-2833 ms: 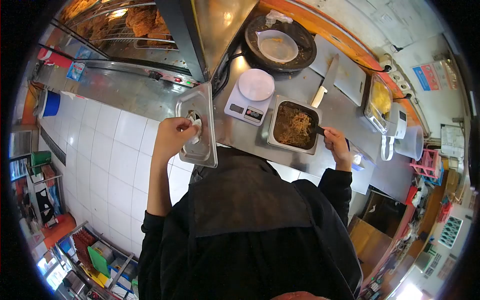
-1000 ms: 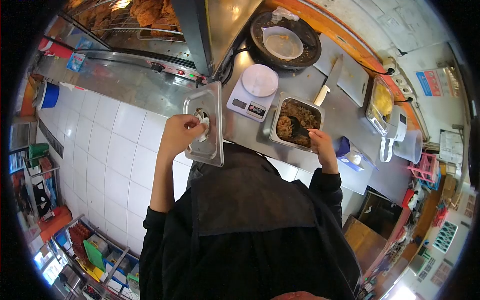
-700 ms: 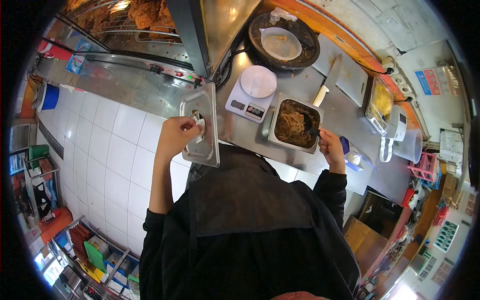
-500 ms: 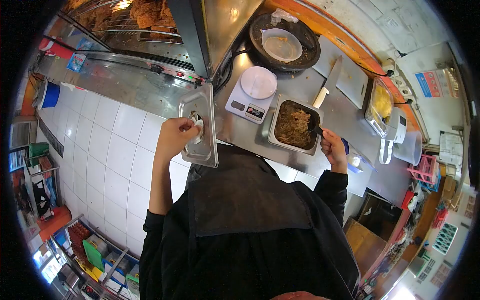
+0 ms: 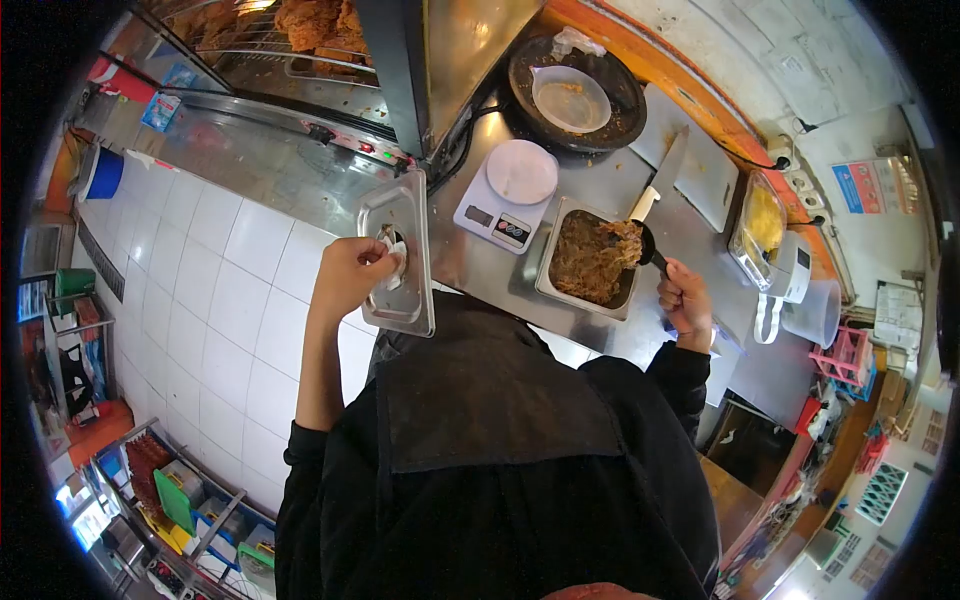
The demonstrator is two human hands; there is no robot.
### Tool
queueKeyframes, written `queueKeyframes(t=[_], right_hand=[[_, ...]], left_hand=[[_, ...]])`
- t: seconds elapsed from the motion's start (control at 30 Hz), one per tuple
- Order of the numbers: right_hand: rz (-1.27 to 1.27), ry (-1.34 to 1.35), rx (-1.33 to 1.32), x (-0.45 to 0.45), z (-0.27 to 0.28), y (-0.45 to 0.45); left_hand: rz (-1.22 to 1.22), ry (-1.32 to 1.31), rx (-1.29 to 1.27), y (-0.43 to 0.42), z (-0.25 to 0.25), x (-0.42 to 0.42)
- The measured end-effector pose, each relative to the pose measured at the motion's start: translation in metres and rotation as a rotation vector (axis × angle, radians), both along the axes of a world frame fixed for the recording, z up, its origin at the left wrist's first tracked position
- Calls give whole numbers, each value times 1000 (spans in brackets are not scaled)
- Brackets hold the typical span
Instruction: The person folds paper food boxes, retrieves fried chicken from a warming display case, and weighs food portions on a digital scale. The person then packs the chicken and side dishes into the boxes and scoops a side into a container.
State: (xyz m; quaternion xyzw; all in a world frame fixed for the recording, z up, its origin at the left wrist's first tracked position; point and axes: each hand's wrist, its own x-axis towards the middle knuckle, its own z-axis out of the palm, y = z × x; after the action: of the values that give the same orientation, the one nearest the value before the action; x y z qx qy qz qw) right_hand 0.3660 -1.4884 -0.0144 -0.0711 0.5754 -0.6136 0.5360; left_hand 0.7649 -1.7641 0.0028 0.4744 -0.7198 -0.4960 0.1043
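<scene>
Left hand (image 5: 352, 275): grip pinches lid (image 5: 416, 280).
Right hand (image 5: 685, 298): grip closed round spoon (image 5: 649, 245), heaped, at pan (image 5: 582, 304) edge.
Food (image 5: 592, 264): could drop onto tabletop (image 5: 508, 277) if spoon tips.

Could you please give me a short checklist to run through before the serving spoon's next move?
1. Right hand grips the black serving spoon: ok.
2. Spoon loaded: ok, shredded brown food is heaped on it.
3. Left hand holds the steel lid off the steel pan: ok.
4. Knife well away from the spoon: not ok, its pale handle appears close behind it.
5. Kitchen scale reading: cannot tell, too small to read.
</scene>
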Motion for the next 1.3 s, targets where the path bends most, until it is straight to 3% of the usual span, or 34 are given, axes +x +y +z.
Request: queueKeyframes(t=[0.3, 0.47, 0.67, 0.8, 0.93, 1.1, 1.13, 1.2, 1.23, 1.3], right_hand=[[60, -28, -6, -6, -12, -21], [138, -50, -204, -18, 5, -78], [207, -38, -237, -20, 18, -142], [219, 32, -189, -25, -8, -160], [265, 294, -90, -21, -37, -164], [327, 884, -84, -13, -61, -167], [326, 884, -83, -12, -65, -166], [237, 1315, -163, 3, -64, -167], [237, 1314, -162, 7, -64, -168], [184, 1578, -323, 15, -63, -170]], left_hand=[[-18, -16, -81, 4, 1, 4], [19, 21, -33, 3, -1, 6], [50, -27, -26, 8, 6, 12], [108, -3, -4, 11, 7, 19], [131, -2, -10, 12, 0, 27], [114, -30, -13, 14, 4, 29], [125, -33, -20, 15, 6, 28], [136, -36, -27, 15, 8, 29], [143, -28, -21, 14, 8, 30], [150, -22, -16, 14, 7, 32]])
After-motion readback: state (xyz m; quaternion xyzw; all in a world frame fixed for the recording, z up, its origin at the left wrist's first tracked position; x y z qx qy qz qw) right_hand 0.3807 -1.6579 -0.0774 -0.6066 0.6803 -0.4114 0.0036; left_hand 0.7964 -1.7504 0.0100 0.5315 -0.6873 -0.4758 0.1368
